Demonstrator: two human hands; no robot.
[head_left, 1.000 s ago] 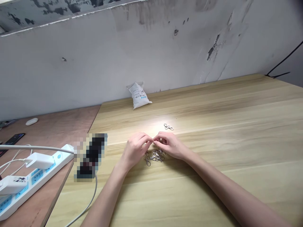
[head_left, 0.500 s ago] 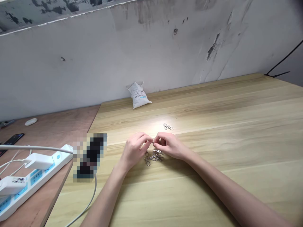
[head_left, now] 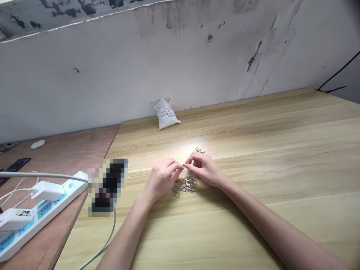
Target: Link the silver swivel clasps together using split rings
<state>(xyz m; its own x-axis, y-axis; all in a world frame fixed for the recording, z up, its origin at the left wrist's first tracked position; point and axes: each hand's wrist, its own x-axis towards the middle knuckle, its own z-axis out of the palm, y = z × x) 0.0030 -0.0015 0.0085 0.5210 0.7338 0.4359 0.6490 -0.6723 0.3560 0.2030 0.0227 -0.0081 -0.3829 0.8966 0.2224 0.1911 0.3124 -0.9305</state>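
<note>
Moving slightly away from the pile of silver metal clasps, the right hand is now partly covering the second group of silver metal clasps lying beyond that pile, while the left hand is staying nearly in place. Behind everything, a stained grey-white wall is rising past the pile. A pale wood-grain table is supporting the pile, and a reddish-brown wooden surface is adjoining it well to the pile's left. On that surface, left of the pile, a long white power strip with blue socket panels is holding white plugs. Nearer the pile, on its left, a pixelated dark object is lying on the table. Both hands are hovering just above and beyond the pile, thumbs and fingers pinching closed on a small silver metal piece, mostly hidden by the fingertips. Beyond the pile, near the wall, a crumpled white plastic package with a printed label is resting. Far left of the pile, a black phone is lying near a small white oval object.
</note>
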